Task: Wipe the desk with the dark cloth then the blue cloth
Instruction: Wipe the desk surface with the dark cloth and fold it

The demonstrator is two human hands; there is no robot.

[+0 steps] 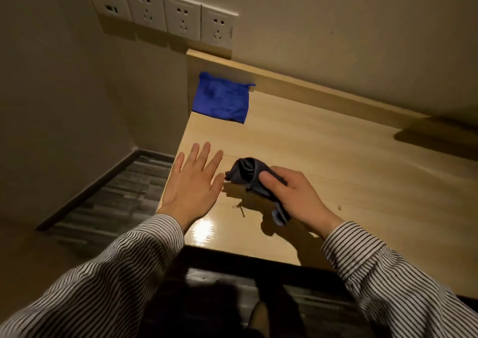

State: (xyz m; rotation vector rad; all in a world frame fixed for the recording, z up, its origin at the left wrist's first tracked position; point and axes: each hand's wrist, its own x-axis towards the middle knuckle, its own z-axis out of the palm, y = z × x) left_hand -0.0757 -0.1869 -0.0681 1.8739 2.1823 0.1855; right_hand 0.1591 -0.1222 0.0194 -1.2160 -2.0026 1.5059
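Gripping the bunched dark grey cloth (254, 179), the right hand (292, 195) is pressing it onto the pale wooden desk (336, 161). Flat and empty, the left hand (192, 179) is hovering alongside, nearer the square blue cloth (221, 97) lying ahead by the back-left corner.

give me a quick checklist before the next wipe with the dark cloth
1. Dark cloth gripped by the right hand: ok.
2. Cloth flat on the desk: not ok, it is bunched and looks lifted above its shadow.
3. Left hand free: ok, open with fingers spread at the desk's left edge.
4. Blue cloth clear of the wiping area: ok, it lies in the far left corner.
5. Debris: not ok, small specks lie near the hands.
6. Desk wet or dry: cannot tell.
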